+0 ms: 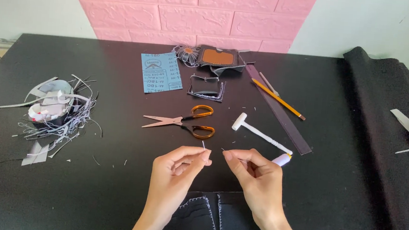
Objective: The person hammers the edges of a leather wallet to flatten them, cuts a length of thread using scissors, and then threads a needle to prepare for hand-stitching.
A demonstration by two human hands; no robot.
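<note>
My left hand [181,163] pinches a needle [203,145] upright between thumb and forefinger. My right hand [253,171] pinches a thread end [222,149] just beside it, above black stitched leather [215,219] on the surface [112,180]. Scissors [184,121] lie beyond.

A flat rectangular blue sheet [161,72] with dark print across its face lies on the black bench [112,180], toward the far edge, a little left of the middle and slightly askew. It sits just left of a small dark stitched piece [206,87] and beyond the orange-handled scissors [184,121], apart from both. No other package, label, sign or screen shows.
</note>
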